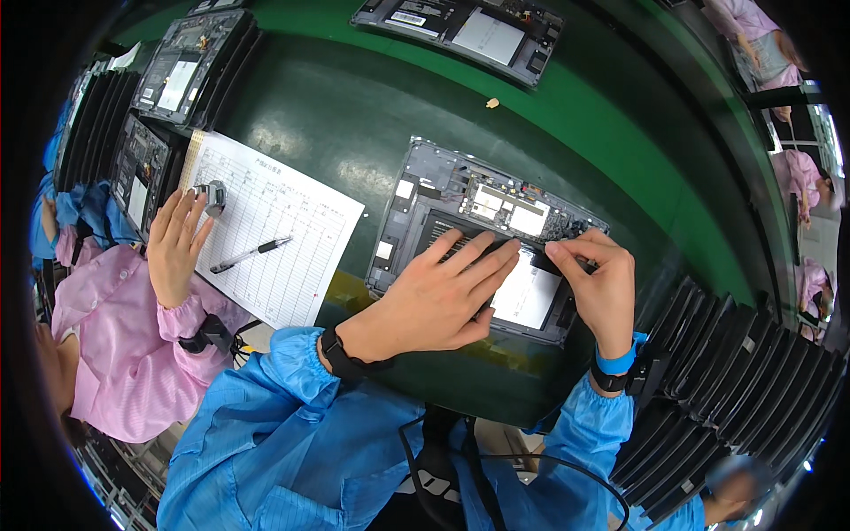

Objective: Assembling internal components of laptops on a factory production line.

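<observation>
An opened tablet-like device [409,181] lies slightly tilted on the green table in front of me, its inside facing up. A circuit board with silvery shields [511,211] runs along its far side, and a battery with a white label [531,299] sits nearer me. My left hand [447,288] rests flat across the middle of the device, fingers outstretched, covering part of the battery. Thumb and index finger of my right hand [602,279] pinch together at the device's right side, beside the board's edge. Whatever sits between those fingertips is too small to make out.
Left of the device are a printed form [292,208] and a pen [251,254]; a co-worker's hand [180,237] reaches to a small metal object. Another opened device [460,31] lies at the far edge. Stacked dark housings [744,372] stand right; more opened units [181,75] stand far left.
</observation>
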Available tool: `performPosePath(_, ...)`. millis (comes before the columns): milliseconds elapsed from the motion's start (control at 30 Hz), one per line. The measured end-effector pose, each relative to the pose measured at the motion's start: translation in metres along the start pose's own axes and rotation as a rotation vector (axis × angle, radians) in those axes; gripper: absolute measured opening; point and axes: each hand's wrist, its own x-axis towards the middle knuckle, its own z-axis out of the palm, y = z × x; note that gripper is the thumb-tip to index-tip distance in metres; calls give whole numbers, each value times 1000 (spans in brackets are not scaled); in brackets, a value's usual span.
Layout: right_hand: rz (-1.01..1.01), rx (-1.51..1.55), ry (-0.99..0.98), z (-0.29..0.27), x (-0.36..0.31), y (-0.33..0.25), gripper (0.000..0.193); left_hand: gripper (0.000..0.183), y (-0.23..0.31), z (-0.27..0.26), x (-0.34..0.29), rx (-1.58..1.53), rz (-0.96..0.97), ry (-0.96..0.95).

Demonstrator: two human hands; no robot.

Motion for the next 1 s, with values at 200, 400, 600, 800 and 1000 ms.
performPosePath(200,-4,36,4,2,0,4,15,61,0,0,-1,-12,-13,1)
performPosePath(400,31,59,-14,2,0,6,15,61,1,0,0,-2,-29,-2)
performPosePath(600,39,109,-20,2,1,12,16,61,2,2,2,0,-18,8)
performPosePath(800,16,95,-16,2,4,13,17,60,1,0,1,-7,-47,16)
performPosePath(1000,18,56,-28,-3,4,7,19,59,-1,4,2,-13,-29,27)
